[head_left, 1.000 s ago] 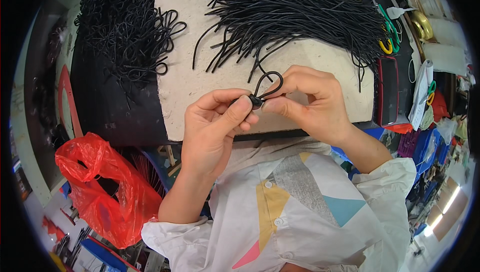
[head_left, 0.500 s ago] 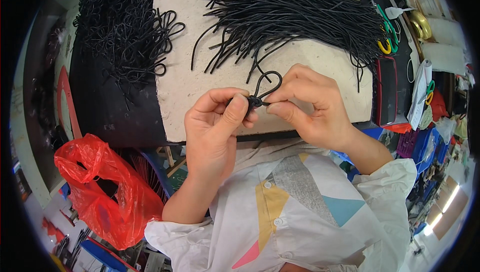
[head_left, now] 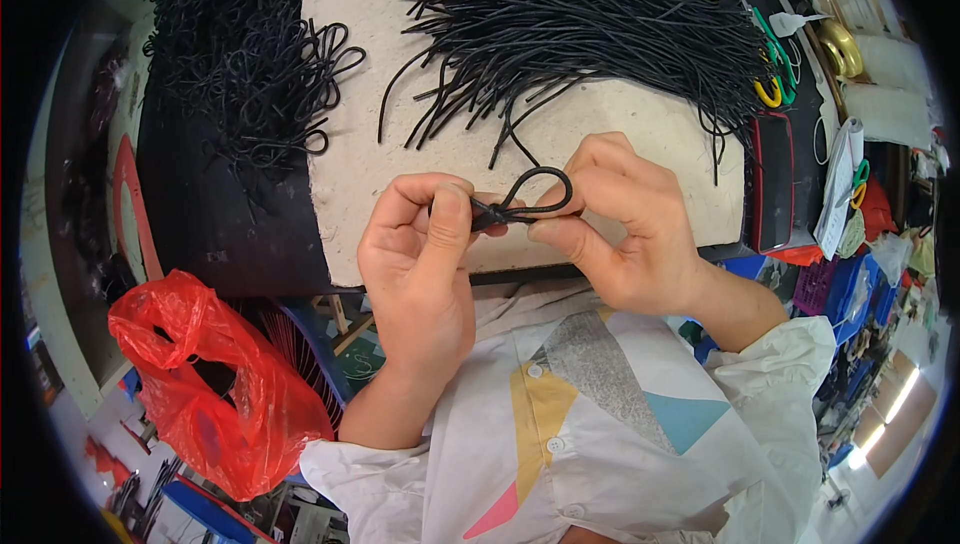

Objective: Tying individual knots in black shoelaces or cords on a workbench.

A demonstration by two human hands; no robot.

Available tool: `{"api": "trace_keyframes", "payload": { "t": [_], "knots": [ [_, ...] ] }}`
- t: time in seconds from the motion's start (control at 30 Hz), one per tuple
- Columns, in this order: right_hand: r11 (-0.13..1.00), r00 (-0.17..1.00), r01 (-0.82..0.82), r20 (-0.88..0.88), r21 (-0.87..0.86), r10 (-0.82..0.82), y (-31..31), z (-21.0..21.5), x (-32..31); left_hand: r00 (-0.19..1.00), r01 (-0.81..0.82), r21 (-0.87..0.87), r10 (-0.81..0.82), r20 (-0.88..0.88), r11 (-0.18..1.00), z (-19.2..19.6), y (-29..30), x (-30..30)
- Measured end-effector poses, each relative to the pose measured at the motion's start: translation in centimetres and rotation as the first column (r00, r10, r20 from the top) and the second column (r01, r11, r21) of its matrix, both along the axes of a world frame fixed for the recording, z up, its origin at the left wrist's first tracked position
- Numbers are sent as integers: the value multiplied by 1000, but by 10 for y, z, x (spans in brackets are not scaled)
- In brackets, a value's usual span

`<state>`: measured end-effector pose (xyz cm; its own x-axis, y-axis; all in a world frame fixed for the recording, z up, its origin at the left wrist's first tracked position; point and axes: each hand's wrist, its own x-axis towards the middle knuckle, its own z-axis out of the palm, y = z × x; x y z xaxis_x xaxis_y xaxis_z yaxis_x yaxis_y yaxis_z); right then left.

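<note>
Between my two hands is a black cord (head_left: 541,172) with a knot and a rounded loop standing above it. My left hand (head_left: 420,254) is closed, its thumb and forefinger pinching the cord just left of the knot. With thumb and fingertips together, my right hand (head_left: 635,229) grips the cord on the knot's right side. The ends inside my fingers are hidden. Beyond them, a bundle of straight black cords (head_left: 590,34) lies across a pale board (head_left: 345,174). At the far left a heap of looped black cords (head_left: 250,74) is piled up.
A red plastic bag (head_left: 215,384) hangs by the table's near left edge. To the right lie a dark phone-like object with a red edge (head_left: 772,182) and scissors with green and yellow handles (head_left: 782,69). A red curved piece (head_left: 135,204) rests at left.
My left hand has shifted slightly left, away from my right. More of the knot now shows, and the loop has tilted to the right and lies lower.
</note>
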<state>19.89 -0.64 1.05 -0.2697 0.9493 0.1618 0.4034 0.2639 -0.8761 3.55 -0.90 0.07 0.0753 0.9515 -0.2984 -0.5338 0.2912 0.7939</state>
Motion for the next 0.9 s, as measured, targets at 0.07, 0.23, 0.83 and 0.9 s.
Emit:
{"api": "trace_keyframes", "payload": {
  "t": [0.07,0.23,0.83,0.9],
  "knots": [
    [999,999,-37,-3,5,37,0,1,1,998,4,-38,-2,70,999,2,0,-1],
    [998,998,-52,42,39,50,-7,-7,5,989,52,-174,-27,142,983,0,-2,-5],
    [975,997,18,-82,220,0,6,-12,4,959,276,-131,-281,-21,952,6,7,-11],
    [935,916,-59,-391,-350,-88,7,-8,6,952,269,-6,-267,-151,963,1,7,-15]
  ]
}}
